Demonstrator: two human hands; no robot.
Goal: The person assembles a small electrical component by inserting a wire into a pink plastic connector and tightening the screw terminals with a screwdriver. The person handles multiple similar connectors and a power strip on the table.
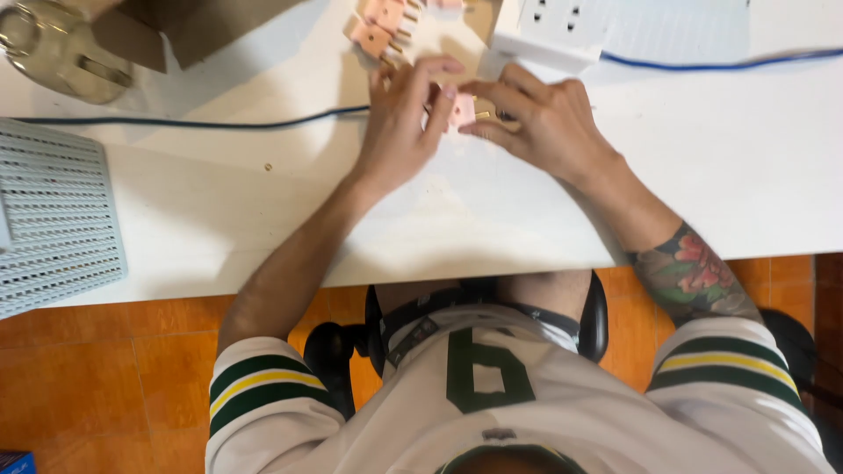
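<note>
A small pink plug piece (pixel 463 111) sits between both hands over the middle of the white surface (pixel 720 167), toward its far edge. The left hand (pixel 406 132) has its grip closed on the piece's left side, fingertips curled over it. The right hand (pixel 537 118) pinches the piece from the right, thumb and forefinger meeting at it; a brass-coloured prong shows just beside that pinch. How much of the piece lies hidden under the fingers I cannot tell.

Just beyond the hands, at the far edge, lie more pink plug pieces with brass prongs (pixel 379 28) on a piece of cardboard. To their right stands a white socket block (pixel 553 31), from which a blue cable (pixel 702 63) runs toward the right edge. A dark cable (pixel 193 121) crosses the surface from the left edge toward the hands. A pale grid-patterned panel (pixel 53 219) lies at the near left corner, and a metallic object (pixel 53 48) sits at the far left corner.
</note>
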